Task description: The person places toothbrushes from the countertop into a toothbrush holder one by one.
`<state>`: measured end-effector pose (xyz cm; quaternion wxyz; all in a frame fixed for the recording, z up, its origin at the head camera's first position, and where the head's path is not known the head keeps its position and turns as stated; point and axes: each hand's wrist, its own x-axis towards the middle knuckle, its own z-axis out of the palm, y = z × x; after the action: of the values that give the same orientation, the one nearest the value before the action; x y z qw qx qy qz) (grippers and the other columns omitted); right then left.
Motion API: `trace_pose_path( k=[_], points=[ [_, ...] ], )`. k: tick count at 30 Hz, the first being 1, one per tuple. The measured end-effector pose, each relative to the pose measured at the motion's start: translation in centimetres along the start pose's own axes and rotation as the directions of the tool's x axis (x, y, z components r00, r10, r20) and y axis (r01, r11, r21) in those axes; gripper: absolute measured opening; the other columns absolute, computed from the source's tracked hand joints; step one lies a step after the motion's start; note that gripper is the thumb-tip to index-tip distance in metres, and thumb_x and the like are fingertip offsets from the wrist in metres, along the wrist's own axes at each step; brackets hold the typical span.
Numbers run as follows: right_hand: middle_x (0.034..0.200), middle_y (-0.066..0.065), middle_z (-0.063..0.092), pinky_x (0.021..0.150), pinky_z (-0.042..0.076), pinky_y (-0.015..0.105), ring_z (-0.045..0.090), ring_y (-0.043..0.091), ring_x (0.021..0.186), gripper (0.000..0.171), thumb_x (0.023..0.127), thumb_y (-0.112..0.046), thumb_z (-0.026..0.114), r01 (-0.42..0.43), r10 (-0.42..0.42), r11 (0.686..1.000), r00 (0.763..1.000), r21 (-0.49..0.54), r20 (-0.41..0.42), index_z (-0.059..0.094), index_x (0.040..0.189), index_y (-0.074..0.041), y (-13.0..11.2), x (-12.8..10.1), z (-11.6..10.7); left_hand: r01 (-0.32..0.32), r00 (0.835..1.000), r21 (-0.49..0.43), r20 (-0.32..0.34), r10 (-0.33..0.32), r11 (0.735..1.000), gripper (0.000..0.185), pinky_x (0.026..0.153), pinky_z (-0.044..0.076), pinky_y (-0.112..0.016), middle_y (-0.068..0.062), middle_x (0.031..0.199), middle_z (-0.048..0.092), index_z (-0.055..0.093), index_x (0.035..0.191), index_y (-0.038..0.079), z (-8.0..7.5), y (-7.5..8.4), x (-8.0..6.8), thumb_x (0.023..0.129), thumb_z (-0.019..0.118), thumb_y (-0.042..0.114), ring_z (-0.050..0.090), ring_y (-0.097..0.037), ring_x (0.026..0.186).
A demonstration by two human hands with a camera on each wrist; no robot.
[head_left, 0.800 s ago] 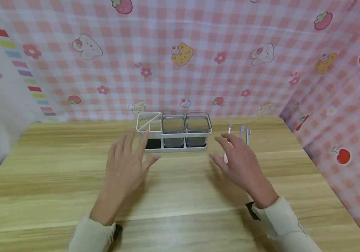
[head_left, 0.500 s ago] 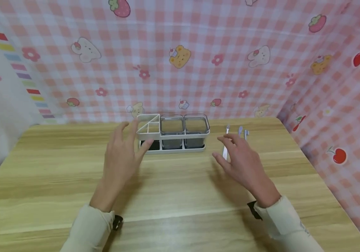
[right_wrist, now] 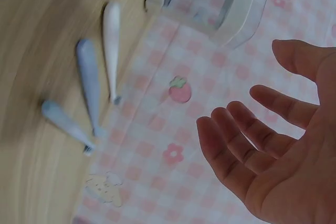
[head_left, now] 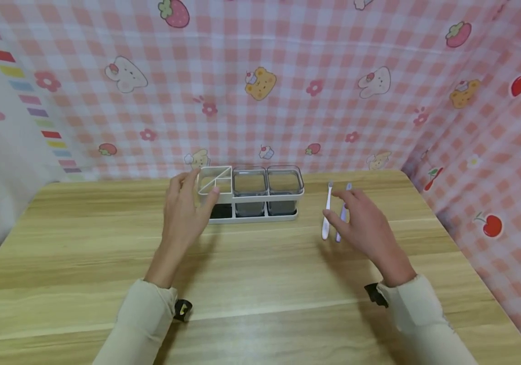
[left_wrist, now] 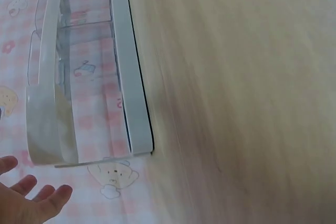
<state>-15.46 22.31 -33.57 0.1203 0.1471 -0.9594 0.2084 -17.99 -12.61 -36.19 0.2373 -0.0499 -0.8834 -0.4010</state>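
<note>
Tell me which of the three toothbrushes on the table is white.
The white toothbrush is the one lying nearest the organizer; the other two toothbrushes beside it are pale lavender-blue.

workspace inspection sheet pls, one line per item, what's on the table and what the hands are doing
surface: wooden table, light grain.
job's things: white organizer with three compartments, standing near the far edge; three toothbrushes lying side by side to its right.
clutter: nothing seen.
grippers: left hand at the organizer's left end, fingers about its corner; contact unclear. right hand open over the toothbrushes, holding nothing.
cables: nothing seen.
surroundings: pink checked cloth with cartoon prints behind and on the right.
</note>
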Motion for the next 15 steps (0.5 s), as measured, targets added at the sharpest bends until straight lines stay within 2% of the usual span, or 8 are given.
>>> trace_pose_path(
  k=[6, 11, 15],
  points=[
    [0.130, 0.029, 0.056, 0.081, 0.050, 0.057, 0.061, 0.043, 0.105, 0.049, 0.100, -0.028, 0.065, -0.073, 0.072, 0.997, 0.997, 0.039, 0.028, 0.057, 0.135, 0.005, 1.7, 0.4, -0.4, 0.027, 1.000, -0.011, 0.007, -0.027, 1.000, 0.060, 0.105, 0.037, -0.057, -0.023, 0.139, 0.049, 0.054, 0.142, 0.002, 0.3, -0.1, 0.5, 0.094, 0.069, 0.035, 0.047, -0.042, 0.127],
    [0.135, 0.030, 0.054, 0.086, 0.050, 0.060, 0.061, 0.048, 0.111, 0.051, 0.102, -0.029, 0.062, -0.134, 0.129, 0.986, 0.990, 0.102, 0.055, 0.054, 0.137, 0.008, 3.1, 0.9, -0.9, 0.053, 0.998, -0.013, 0.015, -0.053, 0.998, 0.062, 0.104, 0.039, -0.056, -0.023, 0.140, 0.048, 0.053, 0.141, 0.002, 0.7, -0.3, 0.9, 0.092, 0.070, 0.036, 0.048, -0.042, 0.127],
    [0.133, 0.032, 0.056, 0.086, 0.050, 0.060, 0.060, 0.050, 0.111, 0.052, 0.103, -0.032, 0.060, -0.181, 0.171, 0.976, 0.982, 0.122, 0.087, 0.054, 0.137, 0.007, 4.2, 1.2, -0.8, 0.079, 0.996, -0.027, 0.034, -0.078, 0.996, 0.064, 0.104, 0.040, -0.056, -0.023, 0.141, 0.048, 0.051, 0.144, 0.003, 0.9, -0.5, 1.0, 0.092, 0.070, 0.035, 0.049, -0.042, 0.127]
  ],
)
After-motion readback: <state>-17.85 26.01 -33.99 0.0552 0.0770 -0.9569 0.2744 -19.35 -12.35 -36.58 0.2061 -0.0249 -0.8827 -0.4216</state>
